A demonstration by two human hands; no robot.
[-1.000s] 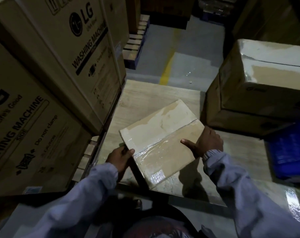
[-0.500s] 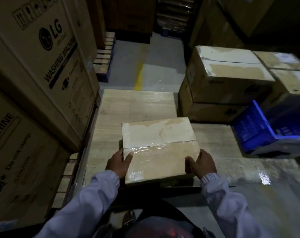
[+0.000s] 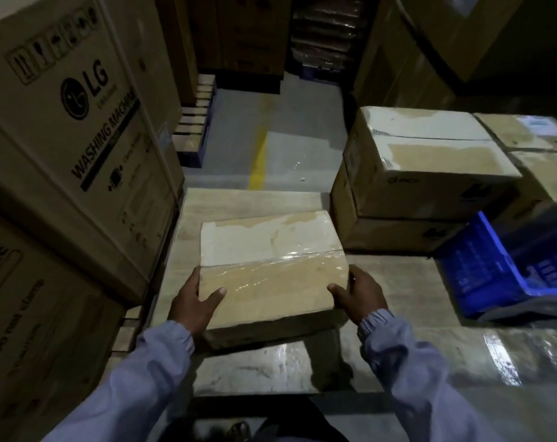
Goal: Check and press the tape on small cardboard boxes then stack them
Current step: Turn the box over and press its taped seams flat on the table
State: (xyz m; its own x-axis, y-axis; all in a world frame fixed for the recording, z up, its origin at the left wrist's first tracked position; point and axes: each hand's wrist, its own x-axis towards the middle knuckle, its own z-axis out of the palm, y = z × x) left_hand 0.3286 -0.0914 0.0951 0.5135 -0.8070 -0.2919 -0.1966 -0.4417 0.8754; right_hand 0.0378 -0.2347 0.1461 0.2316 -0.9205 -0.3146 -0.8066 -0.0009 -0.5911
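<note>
We hold the box [image 3: 272, 266] by its near corners on the table [image 3: 255, 202], left hand [image 3: 194, 301] and right hand [image 3: 360, 296] each grasping it; tape looks checked; next, we judge, lift it onto the stack [image 3: 424, 173] right of it.

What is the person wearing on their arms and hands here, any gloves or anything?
No gloves: the left hand and right hand are bare, with no ring or watch showing. Both arms are covered by long, loose sleeves of pale lavender-blue cloth, the left sleeve and right sleeve each gathered into a snug, elasticated cuff at the wrist. No markings or logos show on the fabric.
</note>
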